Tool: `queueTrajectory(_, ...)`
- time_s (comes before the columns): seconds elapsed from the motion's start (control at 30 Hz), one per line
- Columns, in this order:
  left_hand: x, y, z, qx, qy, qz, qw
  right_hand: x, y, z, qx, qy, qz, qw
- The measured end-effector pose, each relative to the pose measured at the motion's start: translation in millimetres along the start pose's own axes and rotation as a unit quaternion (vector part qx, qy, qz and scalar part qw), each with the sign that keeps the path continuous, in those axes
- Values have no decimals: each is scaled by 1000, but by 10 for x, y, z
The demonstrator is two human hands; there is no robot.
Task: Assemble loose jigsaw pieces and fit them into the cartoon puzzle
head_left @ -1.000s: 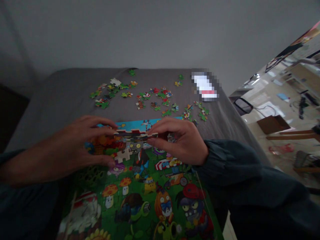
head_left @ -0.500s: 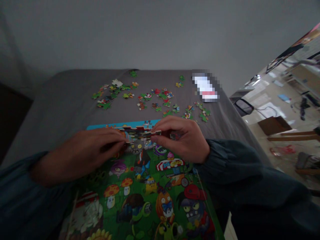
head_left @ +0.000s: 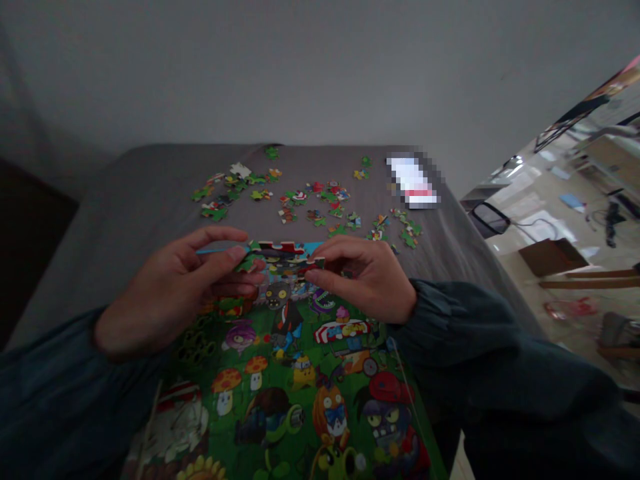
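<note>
A few joined jigsaw puzzle pieces (head_left: 281,249), red, dark and green, are held up edge-on above the printed puzzle picture (head_left: 300,413). My left hand (head_left: 175,293) grips their green left end between thumb and fingers. On the right side, my right hand (head_left: 370,275) pinches the other end, where a red-edged part shows. Whether both ends belong to one joined strip I cannot tell. The cartoon picture, with a blue top edge and green ground, lies beneath both hands, which cover parts of its upper area.
Loose puzzle pieces (head_left: 330,193) lie scattered across the grey cloth (head_left: 150,193) behind the picture, with one pale piece (head_left: 240,170) at the left. A pixelated phone (head_left: 413,180) rests at the back right. Past the right edge, a cardboard box (head_left: 553,257) stands lower down.
My left hand has turned and its fingers have shifted, showing the green end of the pieces. My right hand keeps its pinch almost in place. The view has shifted slightly.
</note>
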State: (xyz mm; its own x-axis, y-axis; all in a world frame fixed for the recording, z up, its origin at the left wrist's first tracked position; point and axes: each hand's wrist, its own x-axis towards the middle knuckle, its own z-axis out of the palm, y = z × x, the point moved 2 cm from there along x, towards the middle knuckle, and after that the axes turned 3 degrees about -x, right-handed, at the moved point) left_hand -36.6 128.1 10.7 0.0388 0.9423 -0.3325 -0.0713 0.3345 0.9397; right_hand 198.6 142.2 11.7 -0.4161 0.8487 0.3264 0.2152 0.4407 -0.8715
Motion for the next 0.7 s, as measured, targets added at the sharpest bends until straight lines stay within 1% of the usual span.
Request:
queueTrajectory(0.07,-3,-24,33,-26,-15,1,1000,2,2,1,9,-1,15,1000)
queueTrajectory(0.13,2,-41,26,-26,-25,15,999,4,-2,-2,14,-4,27,1000)
queueTrajectory(0.3,16,-34,-56,33,-12,50,998,1,-7,-4,21,-9,30,999)
queueTrajectory(0.43,19,-11,-56,88,7,76,993,-7,5,5,24,-5,26,999)
queueTrajectory(0.6,4,-43,-77,119,0,94,988,-4,5,4,11,-6,22,1000)
queueTrajectory(0.7,-29,-23,-97,139,-2,98,985,-1,5,4,13,-6,17,1000)
